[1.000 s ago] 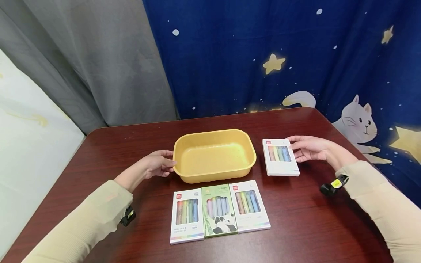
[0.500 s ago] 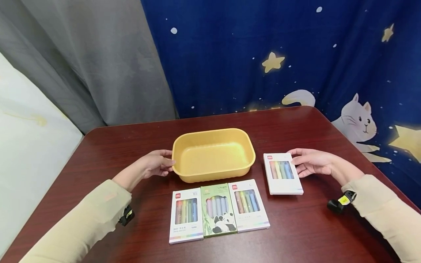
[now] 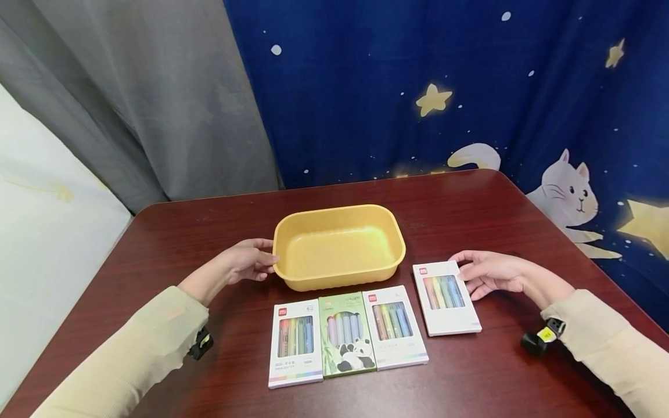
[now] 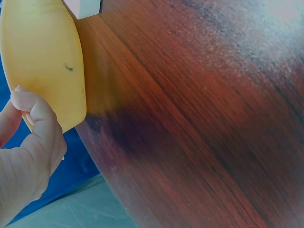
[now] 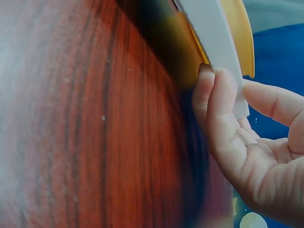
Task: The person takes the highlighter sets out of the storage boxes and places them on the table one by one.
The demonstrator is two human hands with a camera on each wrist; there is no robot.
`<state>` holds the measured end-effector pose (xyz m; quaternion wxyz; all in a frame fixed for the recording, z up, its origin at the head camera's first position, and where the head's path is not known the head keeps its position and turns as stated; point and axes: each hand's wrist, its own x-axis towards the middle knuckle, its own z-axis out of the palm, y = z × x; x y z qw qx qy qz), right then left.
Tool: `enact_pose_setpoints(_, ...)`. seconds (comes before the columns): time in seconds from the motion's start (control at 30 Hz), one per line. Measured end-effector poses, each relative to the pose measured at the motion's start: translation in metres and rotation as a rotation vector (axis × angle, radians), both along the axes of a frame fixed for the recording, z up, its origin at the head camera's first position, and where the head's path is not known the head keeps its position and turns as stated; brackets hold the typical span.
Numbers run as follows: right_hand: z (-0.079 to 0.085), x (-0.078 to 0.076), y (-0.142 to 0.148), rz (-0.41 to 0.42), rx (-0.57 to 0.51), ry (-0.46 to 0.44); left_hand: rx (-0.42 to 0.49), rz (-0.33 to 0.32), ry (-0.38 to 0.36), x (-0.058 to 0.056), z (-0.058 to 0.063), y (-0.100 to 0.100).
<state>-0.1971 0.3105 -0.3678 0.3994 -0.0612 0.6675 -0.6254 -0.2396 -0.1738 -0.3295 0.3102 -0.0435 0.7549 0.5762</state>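
Observation:
My left hand (image 3: 250, 262) pinches the left rim of a yellow plastic basin (image 3: 340, 247), thumb over the edge and fingers against the outer wall. In the left wrist view the grip on the basin (image 4: 47, 61) shows clearly. My right hand (image 3: 488, 273) holds a white box of highlighters (image 3: 452, 319) by its right edge, to the right of the basin. Seen from the right wrist, thumb and fingers pinch the box's side (image 5: 216, 42). In front of the basin lie a white highlighter box (image 3: 297, 371), a green panda box (image 3: 334, 302) and another white highlighter box (image 3: 402, 351), side by side.
A dark red wooden table (image 3: 209, 232) with rounded far corners bears everything. Behind it hang a grey curtain (image 3: 172, 98) and a blue curtain (image 3: 355, 87) with stars and a cat. White cloth (image 3: 52, 232) hangs at the left.
My right hand has brought the white highlighter box toward me, bringing it nearly level with the right end of the row. My left hand and the basin have stayed in place.

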Motion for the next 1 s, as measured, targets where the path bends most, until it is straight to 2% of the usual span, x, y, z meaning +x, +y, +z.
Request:
enact_pose_setpoints(0.63,0.0,0.008,-0.014,0.038,0.055,0.01,0.0,0.001,0.002,0.001,0.001,0.0)
enact_pose_setpoints(1.0,0.005,0.014,-0.027,0.01,0.204,0.082,0.0,0.001,0.006,0.001,0.001,0.0)
